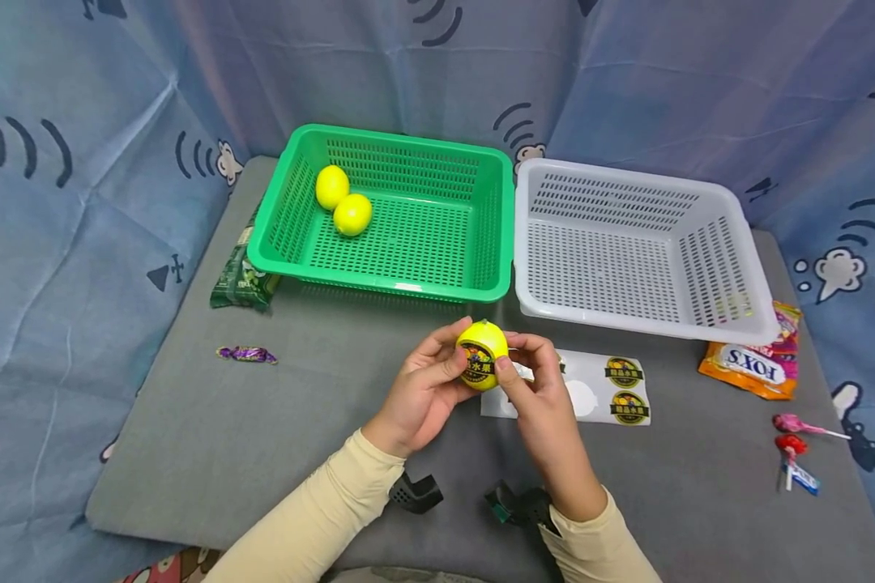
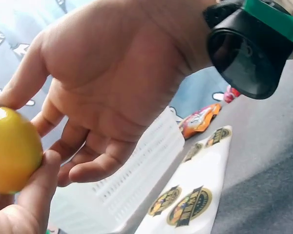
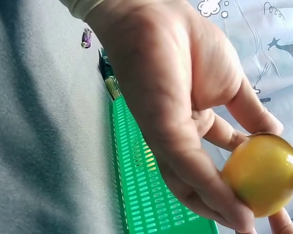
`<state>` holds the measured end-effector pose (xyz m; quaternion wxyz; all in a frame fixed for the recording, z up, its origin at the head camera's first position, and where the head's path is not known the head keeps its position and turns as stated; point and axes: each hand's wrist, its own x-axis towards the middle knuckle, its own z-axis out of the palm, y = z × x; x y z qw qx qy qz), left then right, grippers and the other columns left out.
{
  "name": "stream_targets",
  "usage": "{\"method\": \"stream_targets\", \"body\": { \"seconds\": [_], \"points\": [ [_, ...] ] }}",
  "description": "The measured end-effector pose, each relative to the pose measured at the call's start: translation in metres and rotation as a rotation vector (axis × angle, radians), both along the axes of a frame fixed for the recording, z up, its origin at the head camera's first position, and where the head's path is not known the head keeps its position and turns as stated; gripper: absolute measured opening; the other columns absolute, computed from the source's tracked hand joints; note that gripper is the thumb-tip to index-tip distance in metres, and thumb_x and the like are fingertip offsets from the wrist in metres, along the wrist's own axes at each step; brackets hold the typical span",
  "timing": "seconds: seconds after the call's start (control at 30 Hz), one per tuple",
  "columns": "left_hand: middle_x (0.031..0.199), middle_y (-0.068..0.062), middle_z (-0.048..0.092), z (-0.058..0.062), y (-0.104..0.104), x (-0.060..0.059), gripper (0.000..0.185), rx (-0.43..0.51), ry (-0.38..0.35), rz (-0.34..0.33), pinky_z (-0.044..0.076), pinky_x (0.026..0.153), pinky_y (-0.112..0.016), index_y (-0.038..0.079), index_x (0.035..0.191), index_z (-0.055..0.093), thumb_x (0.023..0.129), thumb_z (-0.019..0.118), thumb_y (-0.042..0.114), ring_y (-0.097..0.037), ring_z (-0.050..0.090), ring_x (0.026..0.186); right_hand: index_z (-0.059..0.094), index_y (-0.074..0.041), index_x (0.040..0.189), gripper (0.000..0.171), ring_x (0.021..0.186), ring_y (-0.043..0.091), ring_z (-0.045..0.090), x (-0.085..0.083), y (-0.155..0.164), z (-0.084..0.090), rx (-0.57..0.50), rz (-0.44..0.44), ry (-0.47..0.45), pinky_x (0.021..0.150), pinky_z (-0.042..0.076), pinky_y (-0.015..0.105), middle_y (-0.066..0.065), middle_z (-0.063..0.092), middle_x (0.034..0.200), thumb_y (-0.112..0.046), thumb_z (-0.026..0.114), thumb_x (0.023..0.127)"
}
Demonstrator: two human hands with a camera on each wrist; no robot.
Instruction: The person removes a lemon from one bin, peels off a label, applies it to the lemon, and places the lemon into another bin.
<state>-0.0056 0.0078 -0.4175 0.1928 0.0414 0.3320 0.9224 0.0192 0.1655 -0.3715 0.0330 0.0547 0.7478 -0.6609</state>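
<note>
While both hands meet over the tabletop's near centre, the entries read as below.

Lemon: yellow lemon (image 1: 482, 354) held up off the tabletop (image 1: 262, 429) between the two hands, round dark sticker (image 1: 479, 364) facing the head camera, stem tip at 12 o'clock.
Left hand: left hand (image 1: 423, 393) at the lemon's 8 o'clock; fingers curled round its left side, thumb on the front, so this grip carries the fruit.
Right hand: right hand (image 1: 547, 405) at the lemon's 4 o'clock; thumb pressed on the sticker's right edge, fingers curled behind, grip pinching the lemon.
Key relation: fruit sits squarely between both grips, neither nearer; long axis about upright; sticker face open toward the wearer.
Sticker sheet: white sheet (image 1: 605, 393) flat on the tabletop just behind the right hand, at 3 o'clock from the lemon; three labels show on it, with a bare round patch beside them.
Green basket: green basket (image 1: 481, 235) at 11 o'clock, two lemons (image 1: 343, 202) touching in its far left corner.
White basket: white basket (image 1: 714, 316) at 1 o'clock, touching the green one; nothing seen inside.
Obstructions: none between the hands and either basket.
Periphery: orange candy bag (image 1: 754, 364) and lollipops (image 1: 795, 437) at 3 o'clock; purple candy (image 1: 246, 354) and green packet (image 1: 242, 279) at 9 to 10 o'clock.
</note>
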Motion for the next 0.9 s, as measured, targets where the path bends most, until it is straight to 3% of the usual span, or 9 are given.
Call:
{"method": "stream_targets", "body": {
  "seconds": [0.13,0.23,0.37,0.5,0.63,0.77,0.9],
  "points": [
    [0.132,0.004,0.062,0.000,-0.003,-0.002,0.038,0.008,-0.005,-0.007,0.057,0.091,-0.036,0.042,0.124,0.077,0.086,0.081,0.041,-0.017,0.060,0.116,0.046,0.005,0.139,0.034,0.123,0.023,0.042,-0.002,0.000,0.000,-0.008,0.015,0.000,0.087,0.041,0.034,0.015,0.047,0.136,-0.012,0.054,0.111],
    [0.132,0.002,0.061,0.000,-0.002,-0.002,0.041,-0.005,-0.010,0.017,0.058,0.091,-0.037,0.042,0.127,0.076,0.086,0.081,0.044,-0.018,0.061,0.116,0.033,0.003,0.148,0.043,0.127,0.028,0.042,-0.005,0.000,-0.005,0.042,0.052,0.026,0.094,0.042,0.038,0.019,0.044,0.144,-0.016,0.049,0.113],
    [0.137,-0.003,0.059,0.000,0.002,-0.001,0.058,-0.042,-0.046,0.084,0.059,0.092,-0.041,0.032,0.141,0.070,0.086,0.081,0.045,-0.023,0.063,0.118,0.015,-0.002,0.159,0.052,0.136,0.040,0.041,-0.010,0.002,-0.013,0.171,0.092,0.204,0.104,0.041,0.055,0.022,0.033,0.159,-0.019,0.040,0.116],
    [0.145,-0.010,0.056,0.001,0.005,0.001,0.079,-0.081,-0.059,0.122,0.058,0.093,-0.040,0.012,0.159,0.050,0.090,0.078,0.040,-0.025,0.063,0.121,0.038,-0.002,0.154,0.041,0.142,0.043,0.038,-0.014,0.004,-0.016,0.271,0.125,0.420,0.101,0.040,0.062,0.020,0.030,0.163,-0.015,0.042,0.115],
    [0.152,-0.015,0.051,0.001,0.007,0.004,0.086,-0.093,-0.022,0.099,0.057,0.096,-0.036,0.005,0.164,0.037,0.095,0.073,0.040,-0.021,0.062,0.124,0.062,-0.006,0.134,0.026,0.145,0.044,0.033,-0.016,0.003,-0.019,0.322,0.192,0.519,0.105,0.036,0.061,0.020,0.032,0.163,-0.006,0.049,0.111],
    [0.160,-0.019,0.043,-0.001,0.006,0.005,0.095,-0.095,0.001,0.061,0.056,0.095,-0.033,0.005,0.165,0.032,0.090,0.072,0.048,-0.017,0.061,0.124,0.065,-0.010,0.126,0.021,0.145,0.047,0.031,-0.020,0.000,-0.026,0.391,0.227,0.573,0.107,0.029,0.064,0.021,0.037,0.160,-0.015,0.049,0.113],
    [0.165,-0.019,0.038,-0.002,0.003,0.007,0.090,-0.089,-0.012,0.042,0.057,0.092,-0.032,0.005,0.166,0.031,0.095,0.070,0.046,-0.015,0.061,0.123,0.060,-0.010,0.126,0.033,0.141,0.048,0.036,-0.025,-0.001,-0.034,0.476,0.252,0.653,0.106,0.029,0.064,0.021,0.044,0.156,-0.034,0.041,0.116]
  ]
}}
